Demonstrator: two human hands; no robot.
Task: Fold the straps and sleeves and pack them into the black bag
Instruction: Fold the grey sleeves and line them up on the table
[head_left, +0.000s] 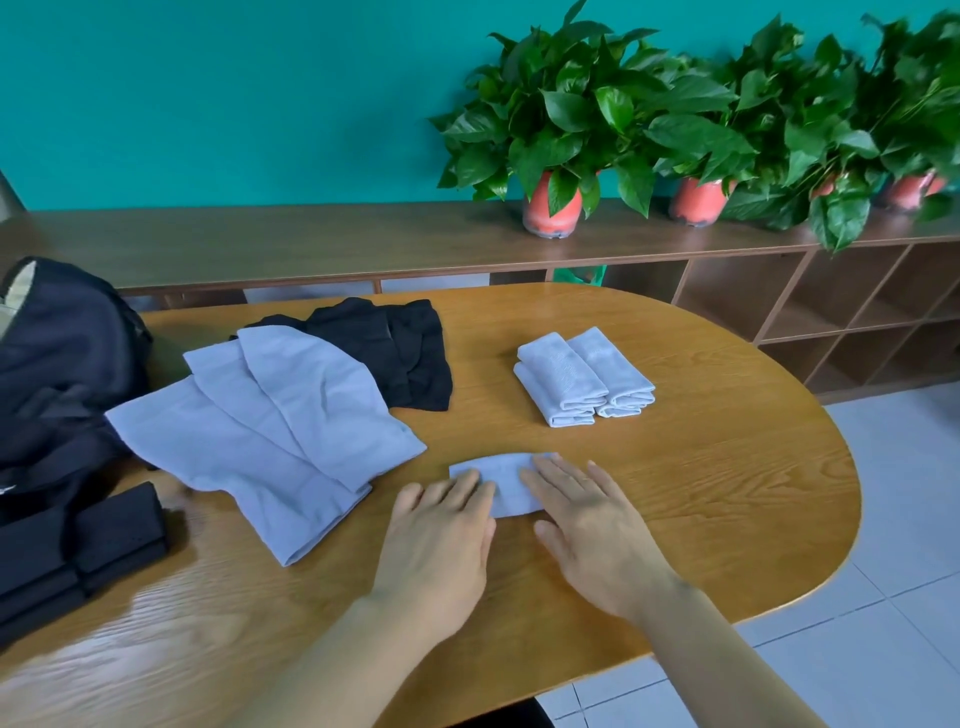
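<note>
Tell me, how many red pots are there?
4, in a row on the wooden shelf: left pot, second pot, leaf-hidden third pot, fourth pot by the edge. More may be hidden.

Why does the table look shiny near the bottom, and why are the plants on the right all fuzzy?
Head view: light glares in pale streaks on the table at lower left; head view: the right-edge plants are blurred, the left plant sharper; head view: the wide lens seems to bend the shelf.
</note>
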